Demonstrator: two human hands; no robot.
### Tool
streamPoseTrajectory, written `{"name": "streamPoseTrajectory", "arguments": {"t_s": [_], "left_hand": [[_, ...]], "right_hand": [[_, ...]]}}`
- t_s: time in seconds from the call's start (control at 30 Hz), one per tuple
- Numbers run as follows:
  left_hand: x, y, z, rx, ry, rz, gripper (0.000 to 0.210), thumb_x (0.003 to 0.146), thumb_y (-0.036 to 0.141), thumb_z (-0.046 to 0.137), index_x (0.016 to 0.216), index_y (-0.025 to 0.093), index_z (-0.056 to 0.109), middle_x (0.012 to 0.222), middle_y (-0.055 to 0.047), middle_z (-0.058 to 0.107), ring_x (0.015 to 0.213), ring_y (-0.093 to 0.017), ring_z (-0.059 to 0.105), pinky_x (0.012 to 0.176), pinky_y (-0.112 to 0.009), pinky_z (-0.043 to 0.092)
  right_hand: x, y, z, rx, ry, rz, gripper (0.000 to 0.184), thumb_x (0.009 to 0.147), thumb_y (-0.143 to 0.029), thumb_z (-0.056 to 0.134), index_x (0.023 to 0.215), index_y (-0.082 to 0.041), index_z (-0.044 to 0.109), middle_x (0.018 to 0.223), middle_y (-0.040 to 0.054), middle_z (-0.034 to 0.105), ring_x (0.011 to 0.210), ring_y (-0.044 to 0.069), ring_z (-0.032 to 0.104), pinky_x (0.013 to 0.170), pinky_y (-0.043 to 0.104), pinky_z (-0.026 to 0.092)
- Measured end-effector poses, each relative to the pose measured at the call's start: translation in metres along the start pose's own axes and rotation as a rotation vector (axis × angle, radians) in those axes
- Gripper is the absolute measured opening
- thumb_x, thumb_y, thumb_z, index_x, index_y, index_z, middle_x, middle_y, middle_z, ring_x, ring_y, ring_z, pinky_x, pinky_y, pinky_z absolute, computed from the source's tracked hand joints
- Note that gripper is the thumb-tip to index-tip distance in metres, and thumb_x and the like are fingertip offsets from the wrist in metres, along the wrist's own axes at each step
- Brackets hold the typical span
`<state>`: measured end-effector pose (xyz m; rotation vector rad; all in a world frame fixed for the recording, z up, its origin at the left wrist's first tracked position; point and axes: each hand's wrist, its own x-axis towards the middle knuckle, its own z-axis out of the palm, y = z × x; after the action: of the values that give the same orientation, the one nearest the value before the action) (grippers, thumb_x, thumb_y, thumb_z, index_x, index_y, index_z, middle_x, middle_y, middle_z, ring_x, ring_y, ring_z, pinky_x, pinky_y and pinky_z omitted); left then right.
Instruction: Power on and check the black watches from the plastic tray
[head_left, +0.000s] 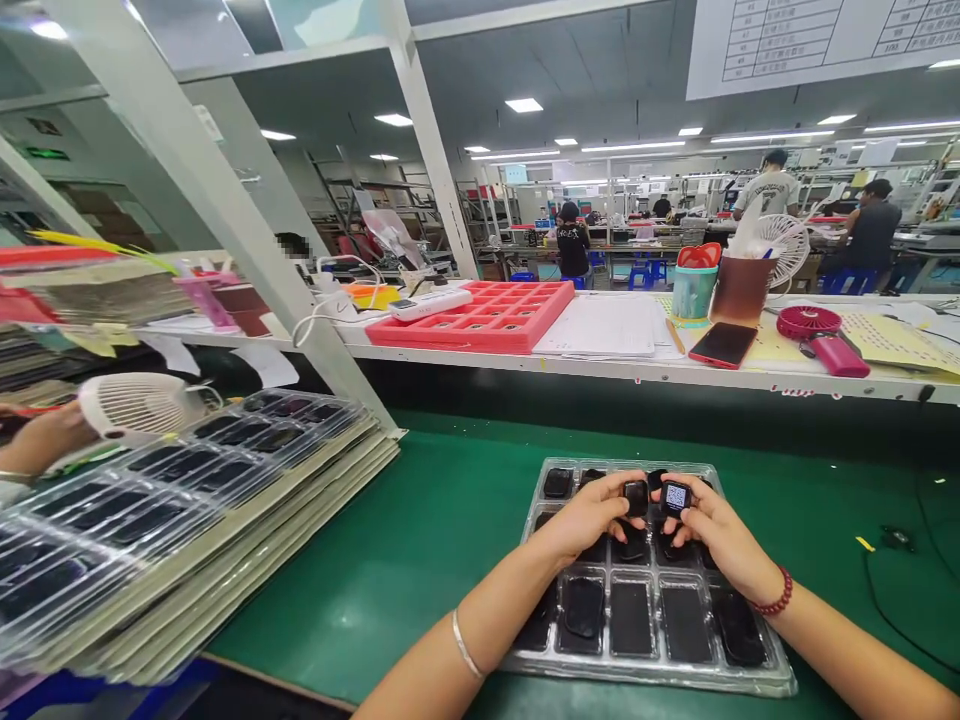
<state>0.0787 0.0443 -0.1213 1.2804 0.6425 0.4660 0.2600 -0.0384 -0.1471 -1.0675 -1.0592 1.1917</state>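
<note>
My left hand (600, 512) pinches a small dark square device, like a smartwatch body (636, 498), between thumb and fingers. In my right hand (711, 520) is a second watch body (676, 498), its lit screen showing a QR code. Both are held side by side, slightly apart, over a clear plastic tray (651, 672). Black pieces lie in many of the tray's compartments, one of them a dark rounded piece (583, 606) in the front row. My hands and forearms hide part of the back and middle rows.
At left stands a tall stack of filled trays (300, 510), with another person's hand (52, 440) and a white fan (139, 405) beside it. The shelf (600, 370) ahead carries a red compartment tray (480, 318), a phone (723, 345) and a magenta fan (825, 340). A black cable (892, 610) lies at right.
</note>
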Motion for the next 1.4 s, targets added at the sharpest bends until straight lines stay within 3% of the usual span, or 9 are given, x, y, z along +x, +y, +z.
{"name": "streamPoseTrajectory", "arguments": {"t_s": [0.13, 0.27, 0.53, 0.63, 0.9, 1.1, 1.4], "left_hand": [[0.002, -0.002, 0.003, 0.112, 0.009, 0.028, 0.056, 0.066, 0.005, 0.05, 0.121, 0.017, 0.05, 0.094, -0.007, 0.063, 0.074, -0.015, 0.063, 0.053, -0.019, 0.042], [0.0, -0.001, 0.004, 0.144, 0.012, 0.048, 0.05, 0.065, 0.005, 0.048, 0.114, 0.015, 0.053, 0.088, -0.006, 0.064, 0.073, -0.015, 0.063, 0.052, -0.019, 0.04], [-0.004, 0.006, 0.007, 0.177, 0.037, 0.061, 0.038, 0.078, 0.034, 0.055, 0.11, 0.014, 0.057, 0.087, -0.009, 0.065, 0.069, -0.018, 0.065, 0.051, -0.022, 0.038], [-0.003, 0.005, 0.007, 0.177, 0.059, 0.083, 0.035, 0.079, 0.037, 0.053, 0.104, 0.013, 0.06, 0.088, -0.008, 0.065, 0.061, -0.015, 0.063, 0.048, -0.021, 0.036], [-0.003, 0.002, 0.008, 0.186, 0.066, 0.082, 0.039, 0.073, 0.027, 0.061, 0.109, 0.015, 0.056, 0.083, -0.006, 0.064, 0.071, -0.018, 0.064, 0.048, -0.02, 0.038], [-0.003, 0.003, 0.009, 0.204, 0.093, 0.1, 0.026, 0.074, 0.02, 0.056, 0.098, 0.013, 0.058, 0.081, -0.005, 0.065, 0.057, -0.011, 0.06, 0.045, -0.018, 0.033], [-0.005, 0.004, 0.012, 0.166, 0.084, 0.115, 0.031, 0.071, 0.021, 0.062, 0.1, 0.013, 0.058, 0.076, -0.003, 0.063, 0.06, -0.012, 0.06, 0.047, -0.019, 0.036]], "right_hand": [[-0.002, -0.001, 0.0, -0.076, -0.049, -0.03, 0.041, 0.075, -0.019, 0.057, 0.115, -0.023, 0.052, 0.101, 0.0062, 0.062, 0.068, 0.014, 0.059, 0.058, 0.029, 0.051], [-0.003, -0.004, -0.001, -0.095, -0.074, -0.033, 0.036, 0.077, -0.02, 0.056, 0.113, -0.023, 0.053, 0.103, 0.0067, 0.062, 0.067, 0.014, 0.059, 0.057, 0.027, 0.05], [-0.003, -0.008, -0.002, -0.05, -0.097, -0.008, 0.028, 0.083, -0.039, 0.055, 0.103, -0.019, 0.058, 0.091, 0.0064, 0.066, 0.056, 0.013, 0.057, 0.054, 0.026, 0.046], [-0.004, -0.007, -0.002, -0.017, -0.095, 0.011, 0.029, 0.082, -0.042, 0.055, 0.099, -0.019, 0.06, 0.085, 0.0044, 0.066, 0.052, 0.012, 0.055, 0.052, 0.027, 0.046], [-0.003, -0.006, -0.003, -0.094, -0.094, -0.037, 0.031, 0.078, -0.032, 0.061, 0.106, -0.02, 0.054, 0.098, 0.0068, 0.064, 0.061, 0.014, 0.057, 0.052, 0.025, 0.045], [-0.003, -0.004, -0.003, -0.099, -0.093, 0.001, 0.026, 0.081, -0.039, 0.06, 0.097, -0.019, 0.056, 0.082, 0.0037, 0.066, 0.05, 0.011, 0.052, 0.05, 0.026, 0.045], [-0.003, -0.007, -0.002, -0.094, -0.11, -0.003, 0.031, 0.08, -0.039, 0.061, 0.102, -0.02, 0.054, 0.088, 0.0057, 0.066, 0.054, 0.012, 0.056, 0.05, 0.026, 0.045]]}}
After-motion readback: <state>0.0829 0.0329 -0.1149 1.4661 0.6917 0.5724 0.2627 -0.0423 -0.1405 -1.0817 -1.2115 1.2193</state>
